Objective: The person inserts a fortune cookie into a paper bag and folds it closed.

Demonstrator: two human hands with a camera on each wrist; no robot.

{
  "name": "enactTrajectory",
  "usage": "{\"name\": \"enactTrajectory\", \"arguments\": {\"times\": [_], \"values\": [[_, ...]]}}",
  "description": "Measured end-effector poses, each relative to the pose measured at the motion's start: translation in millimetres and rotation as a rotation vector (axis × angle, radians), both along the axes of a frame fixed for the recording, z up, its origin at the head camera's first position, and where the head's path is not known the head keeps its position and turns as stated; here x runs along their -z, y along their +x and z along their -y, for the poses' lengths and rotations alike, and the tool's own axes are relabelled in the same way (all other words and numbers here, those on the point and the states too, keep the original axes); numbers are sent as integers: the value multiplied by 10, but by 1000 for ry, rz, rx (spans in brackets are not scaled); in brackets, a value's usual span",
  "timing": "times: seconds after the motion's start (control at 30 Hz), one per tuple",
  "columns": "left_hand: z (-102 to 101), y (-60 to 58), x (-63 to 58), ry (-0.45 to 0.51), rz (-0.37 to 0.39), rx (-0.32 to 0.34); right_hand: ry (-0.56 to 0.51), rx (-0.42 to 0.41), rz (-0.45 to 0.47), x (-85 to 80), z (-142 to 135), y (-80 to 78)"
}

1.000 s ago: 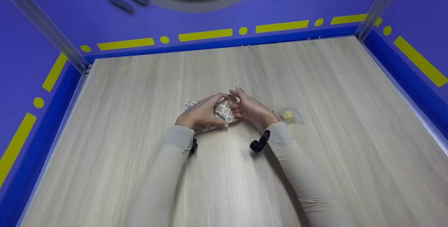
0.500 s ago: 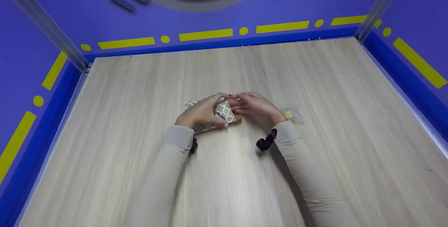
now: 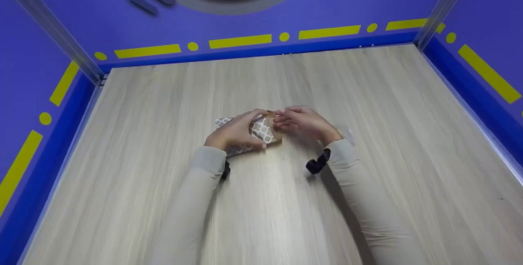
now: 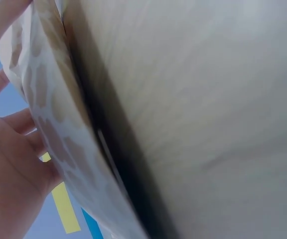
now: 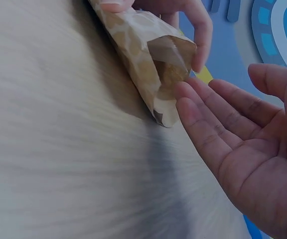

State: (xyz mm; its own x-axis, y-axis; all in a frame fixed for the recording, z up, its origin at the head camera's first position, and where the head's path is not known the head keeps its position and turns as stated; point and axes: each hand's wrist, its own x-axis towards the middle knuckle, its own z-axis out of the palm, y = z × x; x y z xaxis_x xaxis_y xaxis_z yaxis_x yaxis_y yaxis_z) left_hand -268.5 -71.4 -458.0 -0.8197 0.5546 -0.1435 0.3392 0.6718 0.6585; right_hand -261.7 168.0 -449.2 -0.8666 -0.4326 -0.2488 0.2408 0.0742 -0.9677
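A small paper bag (image 3: 261,129), white with a beige lattice pattern, lies on the table with its mouth toward the right. My left hand (image 3: 235,132) grips it from above, thumb on the near edge and fingers over the far edge. Its mouth gapes in the right wrist view, showing a brown inside and something shiny and clear-gold within (image 5: 173,74). My right hand (image 5: 253,144) has its fingers extended, fingertips right at the mouth's rim, palm facing the camera. The left wrist view shows the patterned side of the bag (image 4: 59,124) close up.
A small clear plastic bag (image 3: 348,135) lies on the table, partly hidden behind my right wrist. The wood-grain tabletop (image 3: 261,207) is bordered by blue-purple walls (image 3: 229,23) at the back and sides.
My right hand has drawn back to the right, away from the paper bag's mouth, and now covers more of the plastic bag. My left hand and the paper bag have stayed in place.
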Motion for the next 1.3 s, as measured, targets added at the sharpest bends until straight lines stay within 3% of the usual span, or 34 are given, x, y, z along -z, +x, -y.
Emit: {"name": "enactTrajectory", "arguments": {"times": [0.6, 0.97, 1.3], "values": [[4, -3, -19, -36, -33, -6, 178, -67, -111, -163, -306, 2], [16, -4, -10, -43, -81, 24, 265, -101, -147, -245, -579, 17], [6, 2, -20, -35, -67, 36, 364, -115, -176, -296, -880, 51]]}}
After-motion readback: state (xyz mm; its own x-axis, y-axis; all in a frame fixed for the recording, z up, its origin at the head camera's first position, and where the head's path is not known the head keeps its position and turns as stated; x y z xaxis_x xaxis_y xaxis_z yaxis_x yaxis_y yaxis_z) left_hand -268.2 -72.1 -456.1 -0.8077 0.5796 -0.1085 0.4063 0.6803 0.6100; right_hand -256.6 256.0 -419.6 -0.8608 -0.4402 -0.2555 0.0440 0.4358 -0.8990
